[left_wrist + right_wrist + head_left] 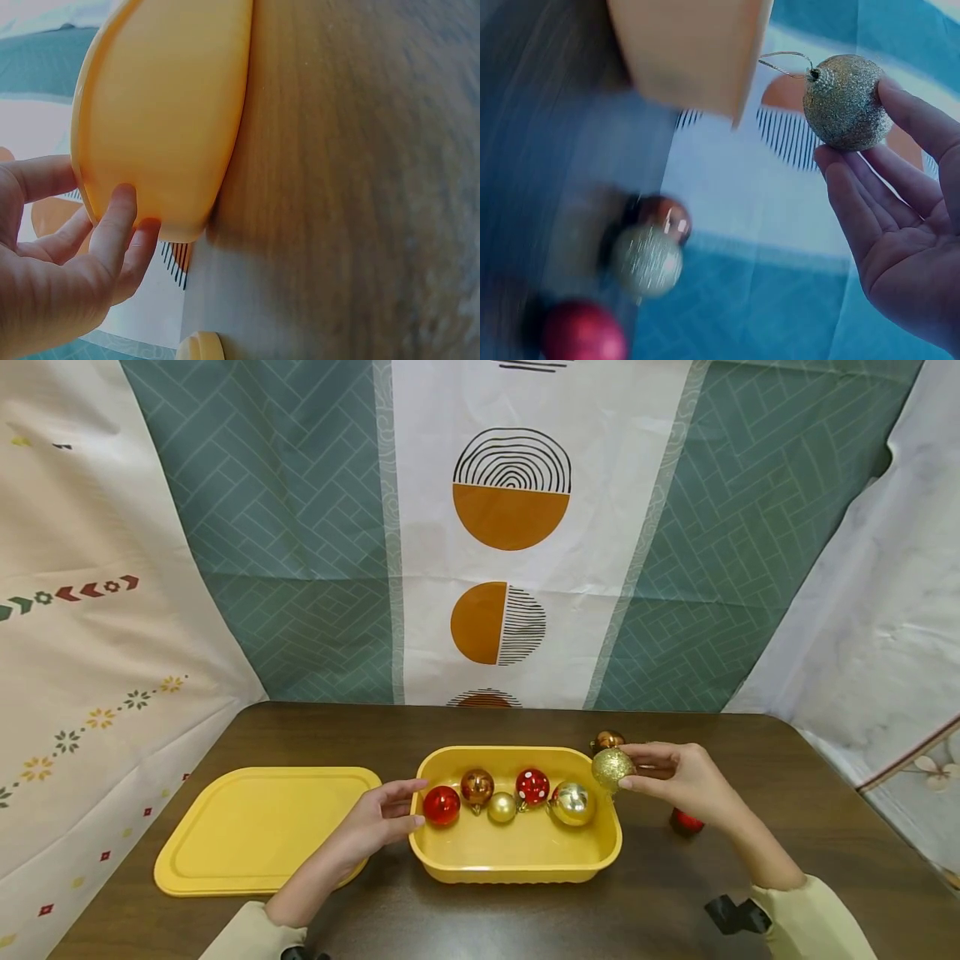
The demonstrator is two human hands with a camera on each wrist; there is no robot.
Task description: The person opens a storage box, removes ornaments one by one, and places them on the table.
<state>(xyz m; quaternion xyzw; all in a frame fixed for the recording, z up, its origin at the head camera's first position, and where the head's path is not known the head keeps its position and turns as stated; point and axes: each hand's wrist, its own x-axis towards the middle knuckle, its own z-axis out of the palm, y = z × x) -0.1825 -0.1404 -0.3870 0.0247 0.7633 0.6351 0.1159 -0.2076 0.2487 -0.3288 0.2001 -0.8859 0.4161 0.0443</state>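
Observation:
A yellow plastic tub [517, 867] stands mid-table with several Christmas baubles inside: a plain red one [441, 806], a copper one [477, 787], a small gold one [502, 807], a red one with white dots [532, 787] and a large shiny gold one [573, 803]. My left hand [378, 817] holds the tub's left side, one digit at the rim and others against the outer wall [172, 97]. Above the tub's right rim, my right hand [678, 777] pinches a gold glitter bauble [847, 103] between thumb and fingers; its string loop hangs free.
Left of the tub lies a flat yellow lid [255, 827]. Beyond the tub's right side are a copper bauble [606, 740] and a red bauble [687, 822] on the dark table. A pale gold bauble [646, 261] shows beside them in the right wrist view.

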